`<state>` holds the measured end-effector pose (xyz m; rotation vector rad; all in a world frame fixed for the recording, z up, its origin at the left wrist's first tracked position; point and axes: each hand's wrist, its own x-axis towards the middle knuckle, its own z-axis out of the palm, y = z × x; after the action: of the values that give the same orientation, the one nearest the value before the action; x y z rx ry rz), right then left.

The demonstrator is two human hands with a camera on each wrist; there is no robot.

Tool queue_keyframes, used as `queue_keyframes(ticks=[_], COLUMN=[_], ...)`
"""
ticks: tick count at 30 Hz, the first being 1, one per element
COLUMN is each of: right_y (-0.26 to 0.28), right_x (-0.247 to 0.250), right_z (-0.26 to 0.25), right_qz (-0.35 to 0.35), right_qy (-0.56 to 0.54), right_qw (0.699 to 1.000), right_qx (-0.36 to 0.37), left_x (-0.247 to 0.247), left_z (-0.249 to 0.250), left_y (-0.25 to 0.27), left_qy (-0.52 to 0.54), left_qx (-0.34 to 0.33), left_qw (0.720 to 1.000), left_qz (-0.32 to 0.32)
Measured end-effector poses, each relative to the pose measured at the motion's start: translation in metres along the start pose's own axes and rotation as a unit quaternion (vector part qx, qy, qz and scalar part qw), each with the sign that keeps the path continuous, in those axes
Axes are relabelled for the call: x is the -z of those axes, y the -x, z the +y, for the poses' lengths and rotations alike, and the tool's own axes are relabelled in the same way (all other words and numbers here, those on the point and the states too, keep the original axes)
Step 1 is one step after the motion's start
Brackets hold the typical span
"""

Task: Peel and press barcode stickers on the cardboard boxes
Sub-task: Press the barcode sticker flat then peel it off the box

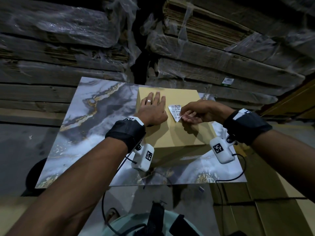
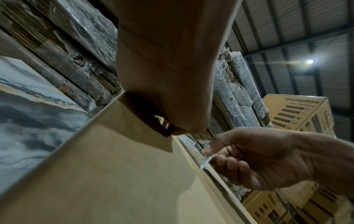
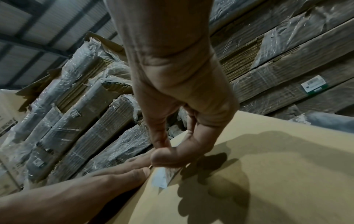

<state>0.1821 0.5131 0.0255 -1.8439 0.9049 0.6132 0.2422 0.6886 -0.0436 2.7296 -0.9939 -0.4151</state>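
Observation:
A flat tan cardboard box (image 1: pixel 184 133) lies on a marbled board (image 1: pixel 81 133). My left hand (image 1: pixel 153 108) rests flat on the box's far left part, fingers straight. My right hand (image 1: pixel 197 113) pinches a white barcode sticker (image 1: pixel 176 111) by one edge, just above the box top near its middle. In the right wrist view thumb and forefinger pinch the sticker (image 3: pixel 161 178) over the box (image 3: pixel 268 181), with my left hand (image 3: pixel 95 186) lying beside it. The left wrist view shows the box (image 2: pixel 114 174), my left palm (image 2: pixel 166 91) on it, and my right hand (image 2: pixel 258 157) holding the sticker (image 2: pixel 205 161).
Shrink-wrapped stacks of flattened cardboard (image 1: pixel 204 48) rise right behind the board. Printed cartons (image 1: pixel 272 210) stand low on the right. Grey floor (image 1: pixel 20 150) lies to the left. Wrist camera units with cables (image 1: pixel 221 150) hang under both wrists.

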Motion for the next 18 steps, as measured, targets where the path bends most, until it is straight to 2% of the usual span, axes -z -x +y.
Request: queue_keyframes(ticks=[6,13,18], right_y=[0.006,0.002,0.0], right_x=[-0.001,0.016,0.012], right_z=[-0.004,-0.001,0.008], right_qz=[-0.003,0.134,0.045], right_qy=[-0.034,0.066,0.103], right_qw=[0.999,0.982,0.991], right_qx=[0.004,0.114,0.072], left_x=[-0.001,-0.002,-0.001], left_z=[0.001,0.0,0.0], left_y=[-0.001,-0.002,-0.001], left_qy=[-0.005,-0.006,0.0], left_qx=[0.004,0.007,0.007], left_qw=[1.0,1.0,1.0], left_qz=[0.004,0.0,-0.005])
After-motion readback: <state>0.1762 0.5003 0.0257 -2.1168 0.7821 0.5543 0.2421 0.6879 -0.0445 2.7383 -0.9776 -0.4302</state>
